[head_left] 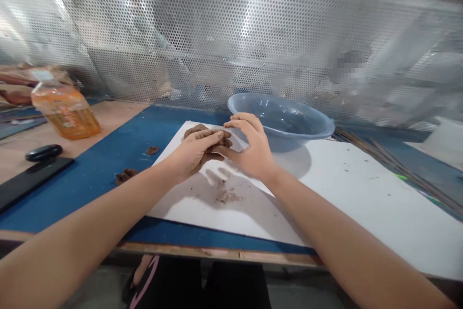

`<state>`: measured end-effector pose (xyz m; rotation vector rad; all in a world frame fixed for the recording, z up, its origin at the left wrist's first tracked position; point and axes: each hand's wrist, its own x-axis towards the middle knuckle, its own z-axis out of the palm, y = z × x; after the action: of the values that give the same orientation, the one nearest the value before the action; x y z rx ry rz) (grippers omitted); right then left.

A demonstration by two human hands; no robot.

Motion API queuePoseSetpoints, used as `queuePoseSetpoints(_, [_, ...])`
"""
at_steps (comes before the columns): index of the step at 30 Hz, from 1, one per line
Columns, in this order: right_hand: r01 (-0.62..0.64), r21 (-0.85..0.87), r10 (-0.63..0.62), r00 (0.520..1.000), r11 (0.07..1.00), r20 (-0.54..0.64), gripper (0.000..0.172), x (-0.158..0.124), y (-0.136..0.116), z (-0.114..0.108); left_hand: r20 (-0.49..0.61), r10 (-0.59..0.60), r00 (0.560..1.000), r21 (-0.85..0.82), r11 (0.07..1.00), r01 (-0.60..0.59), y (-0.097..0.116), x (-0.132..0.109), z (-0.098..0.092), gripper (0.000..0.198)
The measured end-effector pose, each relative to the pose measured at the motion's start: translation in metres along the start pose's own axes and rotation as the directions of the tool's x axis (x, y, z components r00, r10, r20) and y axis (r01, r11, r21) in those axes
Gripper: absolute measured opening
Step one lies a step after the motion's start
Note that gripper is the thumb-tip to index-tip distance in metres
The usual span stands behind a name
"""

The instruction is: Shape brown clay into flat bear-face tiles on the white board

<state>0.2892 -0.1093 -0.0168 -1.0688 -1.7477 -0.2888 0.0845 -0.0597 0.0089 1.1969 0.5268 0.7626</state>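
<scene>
- The brown clay lump (195,131) sits mid-frame on the white board, held between your hands.
- Your left hand (193,152) lies across the lump's near side, its grip pressed together with the fingers closed over the top.
- Your right hand (249,147) curves in from the right, its grip pressed against the lump's right side.
- Brown crumbs (226,196) are scattered on the white board (361,193) just below your hands.
- Two small clay pieces (152,150) lie apart on the blue mat (83,208), left of the board.
- A blue plastic bowl (289,131) stands at the board's far edge, just right of your hands.
- At upper left, a plastic bottle of orange liquid (65,111) lies tilted on the wooden desk (108,121), near a black oval object (43,153) and a flat black slab (32,179).
- A bundle of thin sticks (401,169) lies at the right edge of the frame.
- A perforated metal screen (217,34) runs along the far side of the desk.
</scene>
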Motion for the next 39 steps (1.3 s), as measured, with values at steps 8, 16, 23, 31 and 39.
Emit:
queuePoseSetpoints(8, [-0.011,-0.04,0.008,0.998,0.999,-0.067,0.011,0.001,0.001,0.004,-0.144,0.177,0.974,-0.052,0.981,-0.186,-0.006,0.006,-0.005,0.033])
queuePoseSetpoints(16, [0.037,-0.032,-0.039,0.997,0.999,-0.061,0.039,-0.003,-0.008,0.009,-0.18,0.212,0.96,-0.108,0.966,-0.234,-0.002,0.0,-0.002,0.055])
queuePoseSetpoints(23, [0.117,-0.007,-0.117,0.992,0.993,-0.052,0.019,-0.002,-0.015,-0.002,0.003,0.089,0.996,-0.069,0.994,-0.088,0.001,-0.007,0.003,0.057])
queuePoseSetpoints(31, [0.151,0.047,-0.15,0.989,0.987,-0.007,0.057,-0.001,-0.016,-0.005,-0.015,0.139,0.99,0.04,0.99,-0.139,-0.002,-0.009,0.005,0.059])
queuePoseSetpoints(39, [0.18,0.041,-0.18,0.984,0.983,-0.01,0.027,0.0,-0.007,-0.005,-0.012,0.129,0.992,0.009,0.992,-0.128,0.003,-0.003,0.004,0.073])
